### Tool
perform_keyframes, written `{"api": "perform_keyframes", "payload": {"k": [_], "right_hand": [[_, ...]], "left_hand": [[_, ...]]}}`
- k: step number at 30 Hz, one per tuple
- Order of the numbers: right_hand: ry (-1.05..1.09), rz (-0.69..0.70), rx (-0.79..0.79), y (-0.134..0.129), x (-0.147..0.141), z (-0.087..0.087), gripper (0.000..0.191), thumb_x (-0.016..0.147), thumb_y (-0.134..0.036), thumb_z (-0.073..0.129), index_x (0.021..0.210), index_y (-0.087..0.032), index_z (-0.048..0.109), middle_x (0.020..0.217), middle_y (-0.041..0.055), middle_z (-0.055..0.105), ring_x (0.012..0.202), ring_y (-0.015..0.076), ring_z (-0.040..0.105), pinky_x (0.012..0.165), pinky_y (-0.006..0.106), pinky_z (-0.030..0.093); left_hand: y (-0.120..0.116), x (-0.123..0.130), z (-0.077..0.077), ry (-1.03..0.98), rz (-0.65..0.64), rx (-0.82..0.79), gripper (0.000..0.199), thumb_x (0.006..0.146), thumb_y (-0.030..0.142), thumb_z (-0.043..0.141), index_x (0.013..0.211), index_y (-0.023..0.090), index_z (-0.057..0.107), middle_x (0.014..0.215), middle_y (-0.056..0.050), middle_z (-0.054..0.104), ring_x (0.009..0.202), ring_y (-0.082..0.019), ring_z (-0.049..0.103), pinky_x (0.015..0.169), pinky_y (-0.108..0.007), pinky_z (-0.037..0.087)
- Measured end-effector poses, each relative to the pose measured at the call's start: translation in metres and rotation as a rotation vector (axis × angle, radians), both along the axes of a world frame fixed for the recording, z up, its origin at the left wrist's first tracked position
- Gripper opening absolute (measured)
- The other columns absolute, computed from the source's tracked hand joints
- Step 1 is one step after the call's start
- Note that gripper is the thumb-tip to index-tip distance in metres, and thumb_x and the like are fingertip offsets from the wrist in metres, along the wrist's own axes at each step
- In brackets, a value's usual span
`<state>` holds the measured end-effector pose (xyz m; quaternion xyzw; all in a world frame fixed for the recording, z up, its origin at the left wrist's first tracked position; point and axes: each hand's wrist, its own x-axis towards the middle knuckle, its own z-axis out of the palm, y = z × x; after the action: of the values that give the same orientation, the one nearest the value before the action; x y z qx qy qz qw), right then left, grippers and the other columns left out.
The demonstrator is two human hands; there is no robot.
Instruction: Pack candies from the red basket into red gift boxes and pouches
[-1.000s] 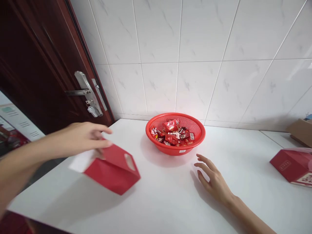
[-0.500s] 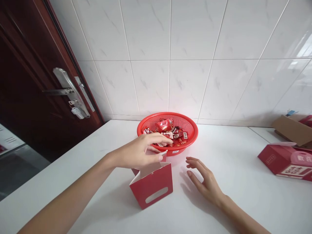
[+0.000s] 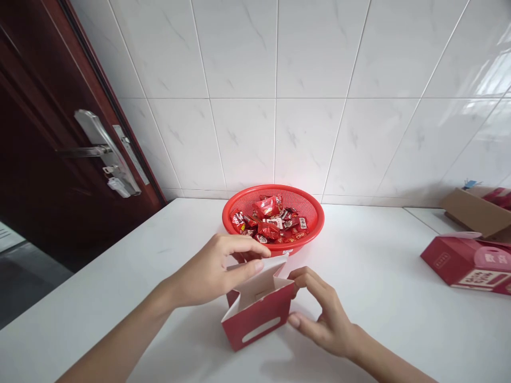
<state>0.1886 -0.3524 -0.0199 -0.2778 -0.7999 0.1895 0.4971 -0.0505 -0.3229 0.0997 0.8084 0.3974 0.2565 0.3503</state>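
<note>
Whether either grips is unclear: left hand [image 3: 215,271] arched over, right hand [image 3: 325,314] against the side of the open, white-lined red carton [image 3: 255,316], just in front of the basket [image 3: 296,243] of wrapped sweets [image 3: 268,230].

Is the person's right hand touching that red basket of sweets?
Apart. The head view shows it: a strip of white tabletop lies between the right hand and the red basket.

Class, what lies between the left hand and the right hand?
The open red box lies between the left hand and the right hand, in the head view.
</note>
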Motion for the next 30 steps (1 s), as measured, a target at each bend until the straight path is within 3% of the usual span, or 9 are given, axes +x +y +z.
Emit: {"api": "perform_keyframes", "payload": {"k": [3,8,14,19,23,27,30], "right_hand": [[-0.083,-0.009,0.149,0.000,-0.005,-0.006,0.038,0.099,-0.056,0.055,0.111,-0.020,0.055,0.099,0.0109,0.065,0.084,0.0202,0.064,0.069,0.030,0.057],[-0.204,-0.133,0.391,0.002,0.001,-0.021,0.013,0.102,-0.034,0.055,0.097,-0.022,0.054,0.091,0.0091,0.068,0.071,0.0182,0.060,0.062,0.030,0.053],[-0.219,-0.224,0.433,0.010,0.011,-0.023,0.007,0.100,-0.027,0.058,0.098,-0.022,0.054,0.093,0.0102,0.068,0.072,0.0192,0.056,0.063,0.032,0.052],[-0.265,-0.206,0.341,0.009,0.015,-0.022,0.019,0.103,-0.038,0.049,0.096,-0.021,0.055,0.081,0.0068,0.061,0.069,0.0193,0.049,0.063,0.033,0.049],[-0.126,-0.113,0.238,0.009,0.020,-0.024,0.032,0.108,-0.035,0.027,0.090,-0.023,0.051,0.075,0.0033,0.056,0.068,0.0187,0.048,0.065,0.034,0.046],[0.080,-0.206,-0.050,0.016,0.022,-0.039,0.039,0.109,-0.031,0.025,0.076,-0.023,0.045,0.074,0.0029,0.055,0.068,0.0175,0.050,0.063,0.032,0.041],[0.200,-0.330,-0.323,0.025,0.020,-0.050,0.044,0.108,-0.042,0.033,0.069,-0.023,0.042,0.068,0.0008,0.050,0.062,0.0161,0.045,0.059,0.030,0.037]], "left_hand": [[0.004,0.012,-0.011,-0.106,0.011,-0.052,0.022,0.090,0.034,0.064,0.104,0.022,0.076,0.088,-0.002,0.073,0.083,-0.018,0.066,0.079,-0.028,0.055],[0.022,0.026,-0.022,-0.247,-0.123,-0.257,0.024,0.084,0.033,0.068,0.102,0.019,0.076,0.074,0.001,0.060,0.069,-0.013,0.055,0.065,-0.025,0.046],[0.049,0.037,-0.019,-0.223,-0.198,-0.291,0.024,0.084,0.035,0.071,0.101,0.019,0.075,0.078,0.000,0.064,0.074,-0.014,0.058,0.070,-0.027,0.048],[0.079,0.025,-0.012,-0.177,-0.281,-0.225,0.041,0.086,0.046,0.072,0.117,0.019,0.072,0.097,-0.006,0.074,0.095,-0.021,0.068,0.086,-0.033,0.055],[0.125,0.019,-0.012,-0.178,-0.145,-0.144,0.048,0.086,0.054,0.070,0.114,0.015,0.070,0.098,-0.008,0.076,0.091,-0.022,0.070,0.088,-0.037,0.057],[0.176,0.030,-0.019,0.056,-0.058,-0.026,0.039,0.083,0.046,0.069,0.109,0.017,0.074,0.110,-0.008,0.077,0.102,-0.024,0.069,0.092,-0.034,0.054],[0.205,0.050,-0.023,0.347,-0.101,0.058,0.032,0.083,0.034,0.061,0.106,0.018,0.076,0.108,-0.005,0.077,0.093,-0.021,0.069,0.080,-0.027,0.053]]}}
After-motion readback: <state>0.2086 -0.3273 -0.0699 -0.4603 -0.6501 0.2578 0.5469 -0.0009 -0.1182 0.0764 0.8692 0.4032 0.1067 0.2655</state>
